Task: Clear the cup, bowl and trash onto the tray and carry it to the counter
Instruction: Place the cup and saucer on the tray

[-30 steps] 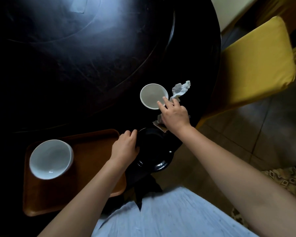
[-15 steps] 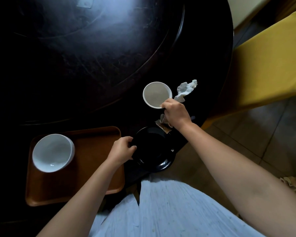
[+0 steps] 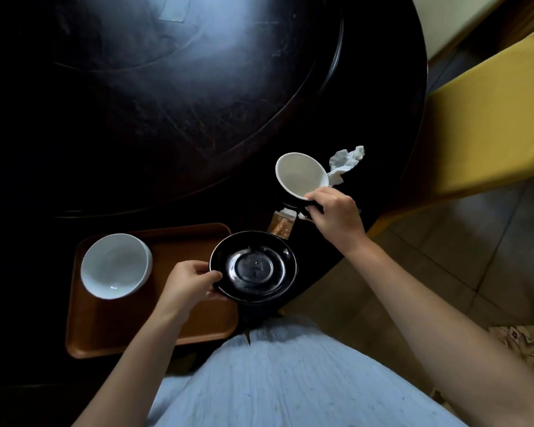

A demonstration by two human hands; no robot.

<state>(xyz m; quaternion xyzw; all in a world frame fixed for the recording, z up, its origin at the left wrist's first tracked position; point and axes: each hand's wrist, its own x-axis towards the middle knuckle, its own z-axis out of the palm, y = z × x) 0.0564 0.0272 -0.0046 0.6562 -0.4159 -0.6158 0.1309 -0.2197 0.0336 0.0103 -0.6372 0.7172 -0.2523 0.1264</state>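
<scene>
A brown tray (image 3: 111,331) lies on the dark round table (image 3: 167,118) at the near left, with a white bowl (image 3: 116,266) in its left half. My left hand (image 3: 188,285) grips the left rim of a black saucer (image 3: 253,268), held above the tray's right edge. My right hand (image 3: 336,215) holds a cup (image 3: 301,174), white inside and dark outside, tilted and lifted off the table. A crumpled white napkin (image 3: 346,161) lies just behind the cup. A small brown wrapper (image 3: 281,224) lies between the saucer and my right hand.
A chair with a yellow cushion (image 3: 481,118) stands close to the table's right edge. Tiled floor (image 3: 475,257) shows on the right, with a patterned rug (image 3: 530,349) at the lower right. The table edge curves past my right hand.
My left hand has lifted the black saucer and moved it left toward the tray. My right hand closed on the cup and tilted it up off the table.
</scene>
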